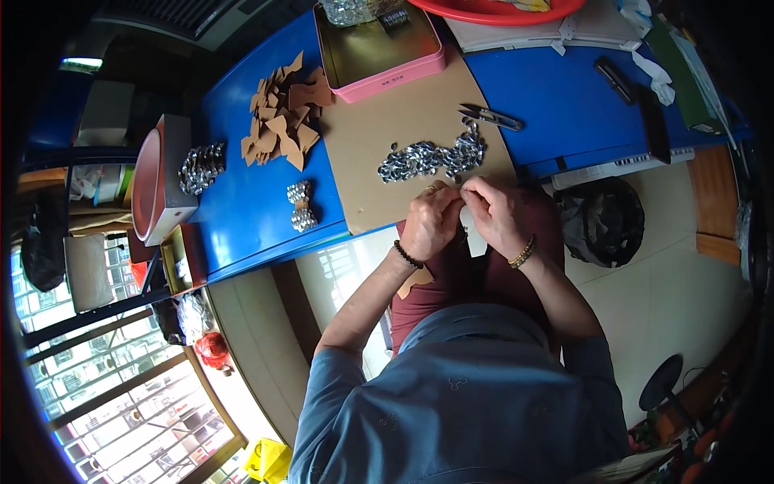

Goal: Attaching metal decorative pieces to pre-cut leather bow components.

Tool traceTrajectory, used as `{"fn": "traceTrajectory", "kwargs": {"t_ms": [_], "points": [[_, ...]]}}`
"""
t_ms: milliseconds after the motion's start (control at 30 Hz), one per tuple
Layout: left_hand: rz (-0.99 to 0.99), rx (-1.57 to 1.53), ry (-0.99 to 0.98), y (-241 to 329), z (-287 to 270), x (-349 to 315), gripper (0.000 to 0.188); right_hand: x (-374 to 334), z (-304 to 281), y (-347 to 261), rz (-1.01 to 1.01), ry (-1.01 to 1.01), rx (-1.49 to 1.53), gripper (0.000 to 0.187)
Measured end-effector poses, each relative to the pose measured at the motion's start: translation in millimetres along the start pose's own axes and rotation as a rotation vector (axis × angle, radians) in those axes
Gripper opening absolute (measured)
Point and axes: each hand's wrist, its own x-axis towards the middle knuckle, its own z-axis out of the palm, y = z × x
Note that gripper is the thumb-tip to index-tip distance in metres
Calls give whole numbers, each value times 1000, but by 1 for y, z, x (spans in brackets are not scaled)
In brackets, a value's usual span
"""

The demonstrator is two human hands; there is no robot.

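Small pieces (431, 160), heaped: shiny silver with dark glints. Bow-shaped cut-outs (278, 129): plain tan-brown. Studded piece (302, 216): silver rows, brown middle. Board (363, 177): plain light brown. Table (250, 194): bright blue. Tin (395, 82): pink outside, gold-toned inside. Basin (516, 16): red. Beaded bracelet (408, 255): black. Second bracelet (522, 252): golden brown. Shirt (484, 395): grey-blue, sparse small outlined motifs. Trousers (528, 278): maroon. Floor bag (601, 222): black. Crumpled bag (268, 460): bright yellow.
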Motion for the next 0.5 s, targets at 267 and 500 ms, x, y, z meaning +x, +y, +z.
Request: {"fn": "traceTrajectory", "kwargs": {"t_ms": [267, 500], "points": [[-135, 96, 56, -1, 0, 4, 15, 3, -9, -18, 369, 136, 628, 11], [-189, 315, 68, -13, 11, 10, 10, -1, -11, -12, 429, -12, 459, 12]]}}
